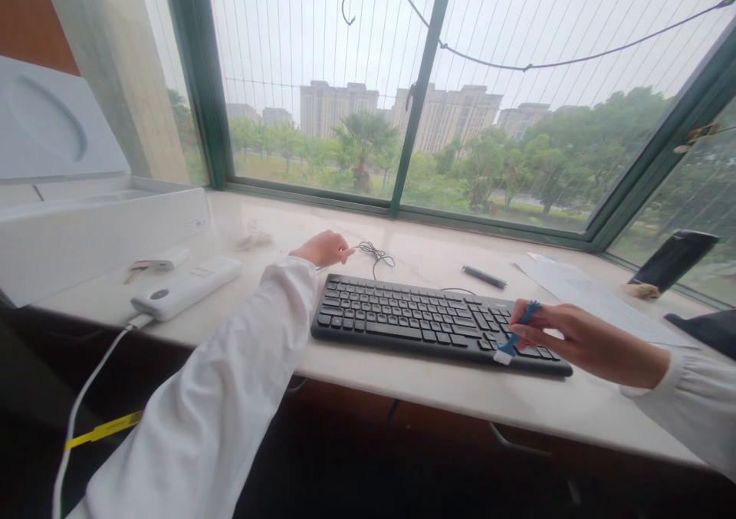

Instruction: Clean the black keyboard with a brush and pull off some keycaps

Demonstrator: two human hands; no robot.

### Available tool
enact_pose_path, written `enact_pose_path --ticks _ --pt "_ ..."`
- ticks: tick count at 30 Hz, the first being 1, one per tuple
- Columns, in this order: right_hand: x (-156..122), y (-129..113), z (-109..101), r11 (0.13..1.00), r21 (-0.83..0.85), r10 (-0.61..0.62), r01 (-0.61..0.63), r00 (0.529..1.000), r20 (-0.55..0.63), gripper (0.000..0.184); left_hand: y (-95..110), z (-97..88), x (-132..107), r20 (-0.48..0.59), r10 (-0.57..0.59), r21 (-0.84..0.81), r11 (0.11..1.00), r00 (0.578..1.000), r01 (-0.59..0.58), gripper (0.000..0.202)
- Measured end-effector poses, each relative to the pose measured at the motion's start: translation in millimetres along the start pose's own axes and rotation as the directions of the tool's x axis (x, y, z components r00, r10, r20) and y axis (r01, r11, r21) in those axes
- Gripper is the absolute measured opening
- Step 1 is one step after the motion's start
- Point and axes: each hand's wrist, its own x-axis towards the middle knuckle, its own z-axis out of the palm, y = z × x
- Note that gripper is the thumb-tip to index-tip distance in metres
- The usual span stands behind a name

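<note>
A black keyboard [402,316] lies on the pale counter, its keys facing up. My right hand [566,335] is over the keyboard's right end, fingers closed around a small blue brush [510,345]. The brush tilts down, and its white bristles are by the keyboard's front edge. Beyond the keyboard's far left corner, my left hand [323,249] is closed, with a thin dark cable [376,254] running out from its fingertips into a loose bundle. The hand's own back hides most of its grip.
A white power bank [187,287] with a plugged-in white cord and a white open box [103,231] are at the left. Behind the keyboard lies a dark pen-like object [484,277]. Paper [603,300] and a leaning black phone-like slab [674,260] occupy the right. Windows rise behind.
</note>
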Motion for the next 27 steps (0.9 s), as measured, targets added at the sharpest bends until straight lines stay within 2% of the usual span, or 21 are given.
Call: enact_pose_path --ticks 3,6,12,16,20,27 --pt "7 -5 -3 1.0 0.025 -0.004 0.006 0.999 -0.052 0.035 1 -0.3 0 0.002 0.001 -0.001 1.0 1.0 -0.001 0.043" --pt "30 -27 2 0.996 0.066 -0.046 0.054 0.992 -0.115 0.033 0 -0.2 0 -0.001 -0.006 0.003 1.0 1.0 0.006 0.043" --pt "100 -97 40 0.936 0.1 -0.32 0.337 0.935 -0.153 0.031 -2 -0.6 -1 -0.004 -0.016 0.012 1.0 1.0 0.016 0.044" --pt "139 -130 68 0.888 0.168 -0.406 0.429 0.901 -0.156 0.019 -3 -0.1 -2 -0.011 -0.024 0.028 0.999 1.0 0.024 0.043" --pt "161 -143 90 0.853 0.165 -0.475 0.495 0.867 -0.148 0.018 -5 1.6 -1 -0.029 -0.018 0.039 0.999 0.999 0.019 0.043" --pt "170 -140 110 0.841 0.208 -0.479 0.5 0.866 -0.145 0.012 -9 5.0 3 -0.042 -0.011 0.035 0.999 0.999 0.013 0.043"
